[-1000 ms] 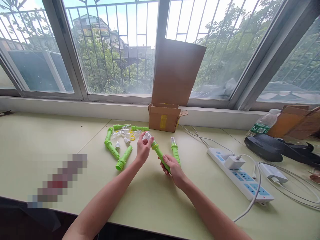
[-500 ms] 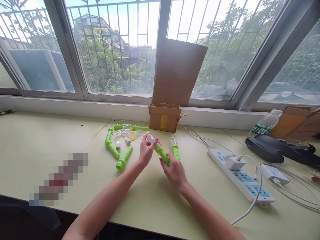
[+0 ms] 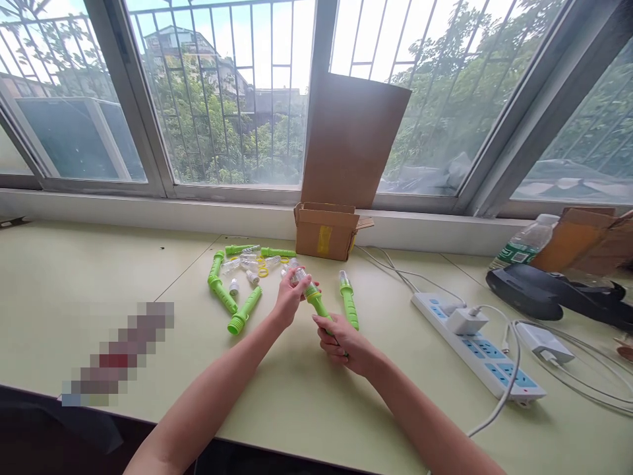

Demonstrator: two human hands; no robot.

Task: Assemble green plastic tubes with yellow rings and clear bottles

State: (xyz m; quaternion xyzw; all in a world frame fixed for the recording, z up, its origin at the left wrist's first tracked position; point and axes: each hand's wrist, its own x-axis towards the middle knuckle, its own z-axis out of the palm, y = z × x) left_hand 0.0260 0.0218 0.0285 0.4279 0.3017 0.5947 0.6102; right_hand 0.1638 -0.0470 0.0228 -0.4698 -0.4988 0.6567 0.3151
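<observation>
Green torch (image 3: 316,302) is held just above the table (image 3: 297,396), btwn both hands. Right hand (image 3: 343,343) is wrapped tight round the handle's lower end, prob. to steady it. Left hand (image 3: 285,300) has its fingers pinched on the clear cap (image 3: 299,274). Loose parts (image 3: 237,280) lie w/in left's reach, and another torch (image 3: 349,305) lies beside.

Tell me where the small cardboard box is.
In the head view, the cardboard box sits centre-back on the table, against the windowsill, right of the scattered green parts, below the leaning cardboard sheet.
</observation>
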